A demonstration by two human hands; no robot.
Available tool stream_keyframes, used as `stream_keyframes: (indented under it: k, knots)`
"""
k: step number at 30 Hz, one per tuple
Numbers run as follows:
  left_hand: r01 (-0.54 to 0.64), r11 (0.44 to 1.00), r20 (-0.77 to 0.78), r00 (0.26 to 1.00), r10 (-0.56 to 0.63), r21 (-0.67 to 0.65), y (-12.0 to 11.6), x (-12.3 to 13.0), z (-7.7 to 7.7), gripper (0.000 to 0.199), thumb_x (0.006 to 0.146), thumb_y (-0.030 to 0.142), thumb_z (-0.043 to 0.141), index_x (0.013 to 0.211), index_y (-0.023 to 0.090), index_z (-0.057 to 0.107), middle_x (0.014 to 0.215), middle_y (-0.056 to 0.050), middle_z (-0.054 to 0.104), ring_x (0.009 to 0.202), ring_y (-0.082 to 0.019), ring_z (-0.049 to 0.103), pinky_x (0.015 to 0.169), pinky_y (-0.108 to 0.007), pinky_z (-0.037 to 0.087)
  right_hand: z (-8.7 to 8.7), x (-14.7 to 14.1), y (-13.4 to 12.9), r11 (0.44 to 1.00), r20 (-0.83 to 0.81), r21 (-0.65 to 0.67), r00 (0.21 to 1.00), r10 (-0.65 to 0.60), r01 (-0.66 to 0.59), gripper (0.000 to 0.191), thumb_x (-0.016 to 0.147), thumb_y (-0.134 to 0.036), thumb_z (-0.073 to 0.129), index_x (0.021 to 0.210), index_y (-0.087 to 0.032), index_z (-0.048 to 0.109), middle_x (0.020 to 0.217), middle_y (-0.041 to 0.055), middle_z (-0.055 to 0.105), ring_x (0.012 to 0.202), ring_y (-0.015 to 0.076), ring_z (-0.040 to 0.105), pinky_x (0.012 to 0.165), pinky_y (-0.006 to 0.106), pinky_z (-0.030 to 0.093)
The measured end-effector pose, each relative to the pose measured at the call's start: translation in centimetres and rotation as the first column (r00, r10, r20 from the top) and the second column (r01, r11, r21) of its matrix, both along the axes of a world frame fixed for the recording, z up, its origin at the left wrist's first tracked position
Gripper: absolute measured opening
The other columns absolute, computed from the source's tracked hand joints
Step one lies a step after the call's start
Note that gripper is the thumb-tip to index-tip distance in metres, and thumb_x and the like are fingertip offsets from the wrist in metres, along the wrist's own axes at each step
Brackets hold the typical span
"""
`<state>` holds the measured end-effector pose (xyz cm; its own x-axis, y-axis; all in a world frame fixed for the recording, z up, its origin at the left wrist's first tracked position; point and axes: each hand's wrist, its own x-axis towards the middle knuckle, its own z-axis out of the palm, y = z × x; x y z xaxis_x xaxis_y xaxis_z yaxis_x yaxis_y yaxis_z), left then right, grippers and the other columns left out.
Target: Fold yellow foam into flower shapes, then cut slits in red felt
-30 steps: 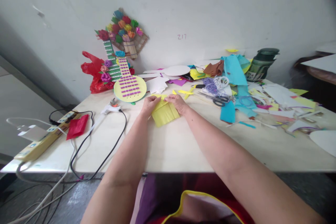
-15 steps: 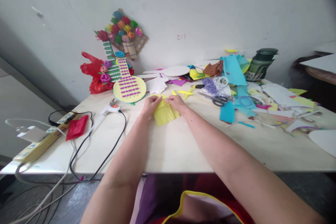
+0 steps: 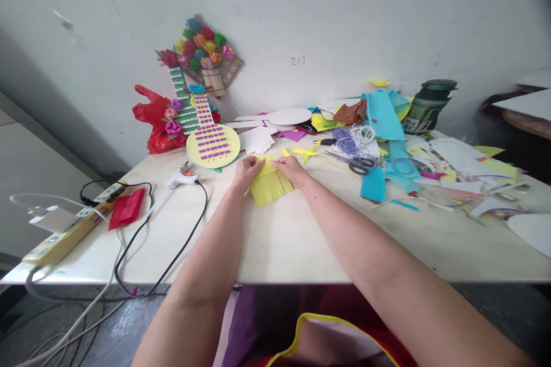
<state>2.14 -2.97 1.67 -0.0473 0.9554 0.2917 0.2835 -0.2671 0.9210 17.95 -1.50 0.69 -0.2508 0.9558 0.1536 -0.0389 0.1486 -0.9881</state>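
Observation:
A piece of yellow crepe paper (image 3: 270, 186) hangs between my two hands over the middle of the table. My left hand (image 3: 248, 170) pinches its upper left part, and my right hand (image 3: 289, 168) pinches the upper right part. The paper's lower part fans out towards me. Just behind my right hand lie yellow paper strips (image 3: 305, 152). A yellow paper guitar (image 3: 213, 146) with purple strips leans beyond my left hand.
At the left are a white glue gun (image 3: 181, 178), a power strip (image 3: 71, 229), trailing cables and a red packet (image 3: 127, 208). Scissors (image 3: 361, 166), blue paper (image 3: 373, 183), yarn (image 3: 346, 142), paper scraps (image 3: 456, 155) and a green bottle (image 3: 429, 106) crowd the right side.
Both hands keep their pinch on the yellow crepe paper. Its lower edge has shifted very slightly to the left; little else differs.

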Motion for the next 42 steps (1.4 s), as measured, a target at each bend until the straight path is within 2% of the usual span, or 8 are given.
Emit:
stream_keyframes:
  k: [8, 12, 21, 26, 30, 34, 42]
  knots:
    - [0.061, 0.998, 0.177, 0.982, -0.062, 0.008, -0.9, 0.4, 0.7, 0.03, 0.065, 0.04, 0.064, 0.058, 0.015, 0.047, 0.052, 0.004, 0.044, 0.047, -0.006, 0.038, 0.046, -0.02, 0.028, -0.1, -0.3, 0.2, 0.999, 0.006, 0.019, 0.999, -0.047, 0.047, 0.03, 0.058, -0.044, 0.065, 0.057, -0.017, 0.054, 0.049, -0.0026, 0.05, 0.054, 0.0153, 0.05, 0.052, 0.026, 0.036]
    - [0.058, 0.998, 0.225, 0.973, -0.056, -0.002, -0.8, 0.4, 0.8, 0.03, 0.064, 0.039, 0.065, 0.058, 0.015, 0.049, 0.051, 0.004, 0.043, 0.047, -0.006, 0.037, 0.046, -0.02, 0.027, 0.0, -0.4, 0.2, 0.998, 0.015, 0.03, 0.998, -0.059, 0.059, 0.032, 0.058, -0.046, 0.064, 0.055, -0.017, 0.05, 0.048, -0.0045, 0.047, 0.05, 0.0127, 0.048, 0.051, 0.024, 0.036]
    - [-0.006, 1.0, 0.151, 0.989, 0.002, 0.022, -0.2, 0.0, 0.5, 0.034, 0.067, 0.042, 0.061, 0.053, 0.015, 0.047, 0.048, 0.005, 0.036, 0.045, -0.005, 0.031, 0.044, -0.02, 0.022, 0.1, -0.2, 0.0, 0.999, -0.017, 0.023, 1.0, -0.026, 0.026, 0.029, 0.058, -0.043, 0.063, 0.058, -0.016, 0.054, 0.051, -0.004, 0.051, 0.051, 0.013, 0.05, 0.052, 0.024, 0.038]
    - [0.052, 0.997, 0.122, 0.992, -0.045, -0.052, -0.6, 0.3, 0.8, 0.036, 0.067, 0.049, 0.06, 0.061, 0.015, 0.052, 0.052, 0.003, 0.046, 0.047, -0.007, 0.039, 0.045, -0.02, 0.029, 0.2, -0.2, 0.0, 1.0, -0.028, 0.012, 1.0, -0.013, 0.013, 0.027, 0.058, -0.042, 0.065, 0.059, -0.016, 0.057, 0.049, -0.0036, 0.051, 0.053, 0.014, 0.052, 0.054, 0.025, 0.039]
    - [-0.022, 0.996, -0.01, 1.0, 0.021, -0.082, -0.9, 0.4, 1.0, 0.04, 0.064, 0.052, 0.062, 0.059, 0.014, 0.054, 0.052, 0.002, 0.047, 0.046, -0.007, 0.04, 0.043, -0.02, 0.028, 0.2, -0.2, 0.0, 1.0, -0.036, -0.006, 0.999, 0.008, -0.008, 0.027, 0.057, -0.041, 0.066, 0.062, -0.015, 0.059, 0.053, -0.0025, 0.054, 0.053, 0.0128, 0.051, 0.055, 0.026, 0.04]
    - [0.011, 0.997, 0.019, 1.0, -0.01, -0.072, -0.9, 0.4, 1.1, 0.042, 0.065, 0.055, 0.059, 0.059, 0.014, 0.054, 0.052, 0.001, 0.047, 0.047, -0.008, 0.041, 0.044, -0.02, 0.03, 0.2, -0.2, 0.0, 1.0, -0.035, -0.003, 0.999, 0.022, -0.023, 0.028, 0.056, -0.041, 0.067, 0.061, -0.015, 0.059, 0.056, -0.0024, 0.056, 0.054, 0.0119, 0.051, 0.055, 0.025, 0.04]
    - [-0.123, 0.992, -0.057, 0.991, 0.123, 0.003, -0.4, 0.5, 0.8, 0.044, 0.068, 0.053, 0.056, 0.05, 0.017, 0.039, 0.047, 0.004, 0.035, 0.045, -0.006, 0.03, 0.042, -0.02, 0.022, 0.1, -0.1, 0.1, 1.0, -0.046, 0.012, 0.999, 0.014, -0.014, 0.03, 0.06, -0.044, 0.065, 0.059, -0.016, 0.054, 0.051, -0.004, 0.051, 0.051, 0.0117, 0.048, 0.051, 0.024, 0.037]
